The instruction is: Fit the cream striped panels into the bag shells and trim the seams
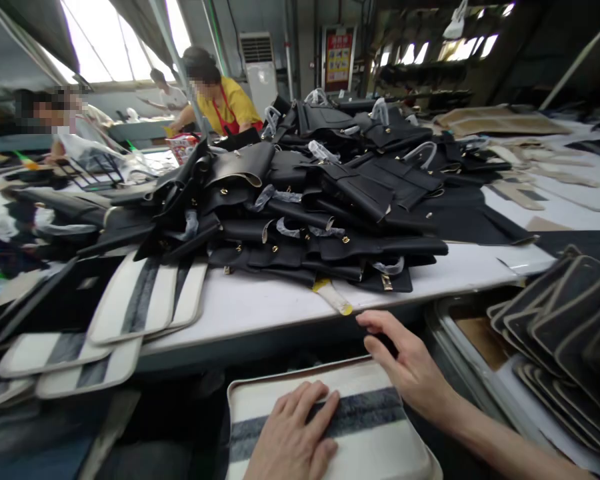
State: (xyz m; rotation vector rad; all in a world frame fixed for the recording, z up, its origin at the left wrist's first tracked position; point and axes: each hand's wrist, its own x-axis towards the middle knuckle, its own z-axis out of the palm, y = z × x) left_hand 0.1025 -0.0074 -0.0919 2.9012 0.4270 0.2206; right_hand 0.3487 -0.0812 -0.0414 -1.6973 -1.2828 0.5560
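A cream panel with a dark grey stripe (365,445) lies in front of me at the bottom centre, below the table edge. Its corners are rounded, and another layer shows under its lower right corner. My left hand (300,427) rests flat on it, fingers stretched out across the stripe. Above its upper right corner my right hand (405,360) hovers with thumb and fingers apart and nothing between them. Just beyond that hand, a pale strip with yellow ends (334,297) sticks out over the table edge.
Black bags (350,190) with wrapped handles and gold clasps are heaped on the white table (260,310). More striped panels (135,300) overhang its edge at left. A bin (473,373) and stacked dark panels (570,327) stand right. People, one in a yellow top (237,100), work behind.
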